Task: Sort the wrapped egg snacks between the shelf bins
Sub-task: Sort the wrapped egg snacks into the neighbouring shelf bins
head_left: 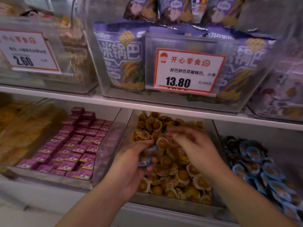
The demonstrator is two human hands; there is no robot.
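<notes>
Several blue-wrapped egg snacks [146,157] are being gripped in the left hand [134,167], fingers curled round them, palm turned inward, over the near-left part of the middle clear bin [173,204]. That bin is being filled by a heap of yellow-wrapped egg snacks [173,174]. The right hand [195,149] is being held above the heap, fingers loosely bent and spread; it is motion-blurred, so whether anything is being pinched or touched cannot be told. More blue-wrapped snacks are lying in the neighbouring bin [262,169] to the right. Purple square packets [72,145] are being kept in the bin to the left. On the shelf above, purple snack bags [121,58] are standing behind a price tag [188,71].
</notes>
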